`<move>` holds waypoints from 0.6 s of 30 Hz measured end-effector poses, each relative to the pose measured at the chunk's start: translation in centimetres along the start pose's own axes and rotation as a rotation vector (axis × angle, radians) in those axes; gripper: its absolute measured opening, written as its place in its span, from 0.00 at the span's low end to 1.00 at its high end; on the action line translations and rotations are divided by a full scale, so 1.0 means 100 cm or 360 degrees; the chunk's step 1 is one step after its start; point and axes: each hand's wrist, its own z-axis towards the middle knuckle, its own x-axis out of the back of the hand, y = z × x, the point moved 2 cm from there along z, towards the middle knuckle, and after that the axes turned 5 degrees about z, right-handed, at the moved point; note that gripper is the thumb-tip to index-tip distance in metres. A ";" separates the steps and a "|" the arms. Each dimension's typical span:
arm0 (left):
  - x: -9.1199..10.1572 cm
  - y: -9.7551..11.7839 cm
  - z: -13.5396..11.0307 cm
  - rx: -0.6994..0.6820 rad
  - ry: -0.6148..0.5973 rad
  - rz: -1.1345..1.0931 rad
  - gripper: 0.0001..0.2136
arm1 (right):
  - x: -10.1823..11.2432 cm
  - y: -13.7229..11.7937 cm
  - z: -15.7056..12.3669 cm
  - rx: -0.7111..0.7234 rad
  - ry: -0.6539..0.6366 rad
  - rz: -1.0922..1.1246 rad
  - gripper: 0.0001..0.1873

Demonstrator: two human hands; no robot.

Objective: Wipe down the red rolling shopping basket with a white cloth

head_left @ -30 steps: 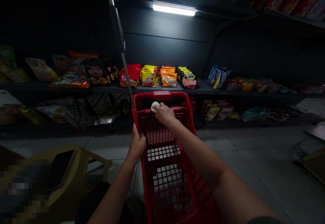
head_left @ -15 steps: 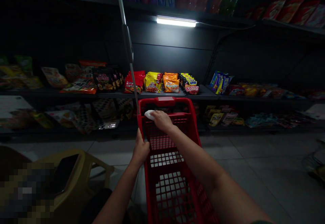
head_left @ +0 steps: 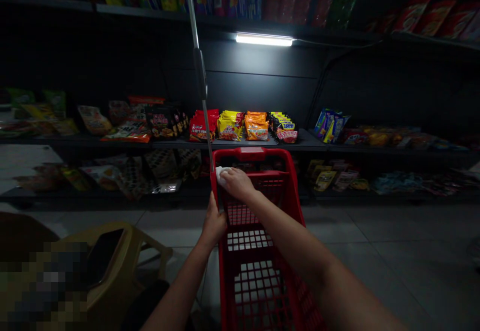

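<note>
A red plastic shopping trolley basket with a grid-mesh body stands ahead of me, seen from above. My left hand is closed around its left side rim. My right hand rests across the inner crossbar near the far left corner, pressing a small white cloth against it. The cloth is partly hidden under my fingers. The basket looks empty down to where my arms and its lower end block the view.
A thin metal pole rises from the basket's far left corner. Dark shelves of snack and noodle packets stand ahead under a strip light. A yellow plastic stool holding a dark phone sits at lower left, on a tiled floor.
The whole view has slid down and to the right, with the shelves and basket lower in the frame. My hands hold the same places, with the cloth now closer under my right fingers.
</note>
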 end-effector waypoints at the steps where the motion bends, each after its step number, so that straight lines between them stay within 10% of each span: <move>1: 0.000 0.001 0.001 -0.0005 -0.0006 0.0003 0.41 | -0.004 -0.007 0.005 0.0026 0.0002 0.0009 0.15; 5: 0.001 0.002 0.000 0.0077 -0.0013 0.0071 0.42 | 0.000 0.006 0.000 -0.0045 -0.0051 0.0033 0.20; 13: 0.002 0.001 -0.002 0.0228 -0.0009 0.0076 0.43 | 0.057 0.115 -0.075 -0.0662 -0.0204 -0.0313 0.21; 18: 0.002 -0.002 -0.003 0.0163 0.0000 0.0073 0.44 | 0.059 0.115 -0.095 -0.0697 -0.0118 -0.0474 0.19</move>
